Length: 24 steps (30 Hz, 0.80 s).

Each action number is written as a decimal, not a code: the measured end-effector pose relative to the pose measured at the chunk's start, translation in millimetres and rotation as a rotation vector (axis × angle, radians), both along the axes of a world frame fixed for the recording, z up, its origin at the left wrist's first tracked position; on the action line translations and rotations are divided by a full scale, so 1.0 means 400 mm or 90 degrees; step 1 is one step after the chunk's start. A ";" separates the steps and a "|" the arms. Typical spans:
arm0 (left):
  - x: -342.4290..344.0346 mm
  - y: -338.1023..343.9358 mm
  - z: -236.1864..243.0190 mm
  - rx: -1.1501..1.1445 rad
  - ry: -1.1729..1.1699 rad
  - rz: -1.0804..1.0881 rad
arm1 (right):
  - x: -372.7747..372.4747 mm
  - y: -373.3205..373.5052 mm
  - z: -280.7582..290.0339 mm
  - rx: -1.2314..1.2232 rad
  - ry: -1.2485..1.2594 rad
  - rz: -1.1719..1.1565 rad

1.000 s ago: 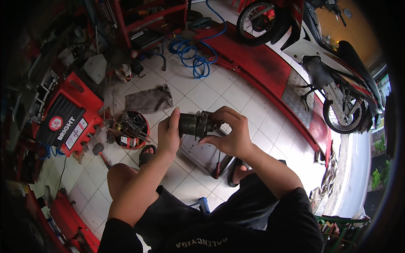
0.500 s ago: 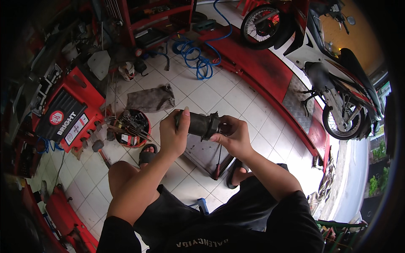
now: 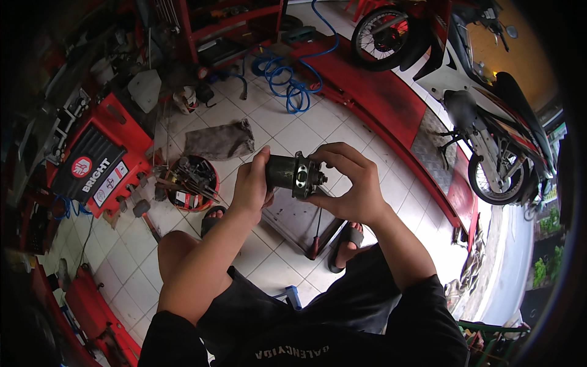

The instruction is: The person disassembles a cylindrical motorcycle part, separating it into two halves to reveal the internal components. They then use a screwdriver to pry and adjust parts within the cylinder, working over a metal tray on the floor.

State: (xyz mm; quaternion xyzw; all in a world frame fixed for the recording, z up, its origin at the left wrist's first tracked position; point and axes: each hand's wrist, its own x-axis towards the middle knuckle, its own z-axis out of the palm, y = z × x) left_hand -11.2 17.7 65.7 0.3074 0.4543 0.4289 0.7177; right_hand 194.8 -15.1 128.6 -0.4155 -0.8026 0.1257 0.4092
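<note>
Between my hands, above a grey metal tray [image 3: 293, 221], is a dark cylindrical motor [image 3: 281, 172] lying on its side. Its right end has a flanged collar with round holes and a short stepped shaft. My left hand [image 3: 247, 186] is closed round the left end, hiding that end. My right hand [image 3: 359, 186] curves about the flanged end, thumb low on the collar and fingertips at its upper edge; the shaft shows in the gap. A screwdriver [image 3: 314, 246] with a dark red handle leans on the tray's edge.
Left of the tray stands a round red tub [image 3: 209, 175] of tools. A grey cloth [image 3: 219, 140] lies beyond it, near a coiled blue hose [image 3: 287, 85]. A red toolbox [image 3: 101, 162] is at left; a motorcycle [image 3: 483, 113] stands on a red platform [image 3: 373, 101] at right.
The motor has turned so its flanged end and shaft now show. My right hand has opened wider and shifted right; my left hand has moved a little to the right.
</note>
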 end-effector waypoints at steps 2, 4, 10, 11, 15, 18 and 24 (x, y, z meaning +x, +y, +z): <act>-0.002 0.004 -0.005 -0.033 0.003 -0.020 | 0.010 0.000 -0.005 0.016 -0.023 0.017; 0.001 0.002 -0.014 -0.060 0.008 -0.039 | 0.016 -0.003 -0.009 0.011 -0.030 0.020; 0.009 -0.009 -0.006 -0.013 -0.016 -0.024 | 0.018 -0.013 0.009 -0.082 0.002 -0.016; 0.011 -0.010 -0.008 0.000 -0.015 -0.021 | 0.016 -0.014 0.011 -0.083 0.007 -0.021; 0.019 -0.012 -0.015 0.051 -0.027 -0.007 | 0.012 -0.017 0.017 -0.149 0.013 -0.058; 0.030 -0.015 -0.016 0.092 -0.032 0.008 | 0.017 -0.025 0.003 -0.209 0.058 -0.085; 0.027 -0.021 -0.023 0.142 -0.014 0.042 | 0.011 -0.037 0.008 -0.348 0.135 -0.089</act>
